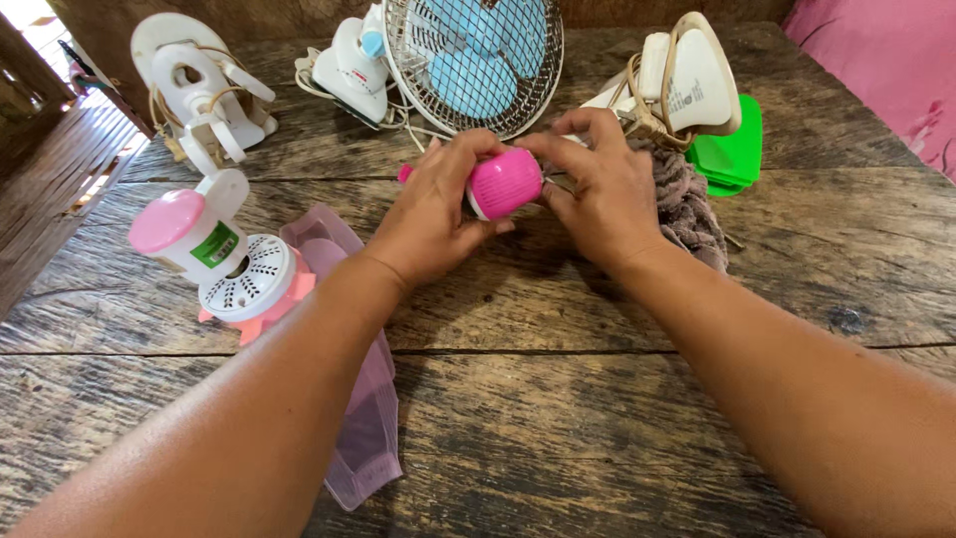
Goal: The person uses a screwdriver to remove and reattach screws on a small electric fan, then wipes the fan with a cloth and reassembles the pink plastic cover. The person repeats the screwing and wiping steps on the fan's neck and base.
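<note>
A translucent pink plastic cover (363, 418) is lying closest to the lens, flat on the weathered wooden table (558, 438), partly hidden under the left forearm. Further up, a small rounded pink motor housing (505, 183) with a white rim on its left end is being held above the middle of the table, between both hands. The left hand (438, 204) is wrapped around its left side, fingers curled over the top and thumb underneath. The right hand (597, 184) is pinched onto its right end with fingertips; whatever is gripped there is too small to make out.

To the left, a white fan body with a pink cap (204, 234) and a perforated round face is resting on the table, touching the pink cover. Behind the hands, a wire fan guard with light blue blades (473, 60) is standing upright. A white fan base (204, 85) is seen far left, another white part (351, 65) beside the guard, and a cream-coloured base (687, 80) with cord wrapped around it on the right, next to a green plastic piece (732, 149). A brownish-grey cloth (692, 204) is bunched just behind the right wrist.
</note>
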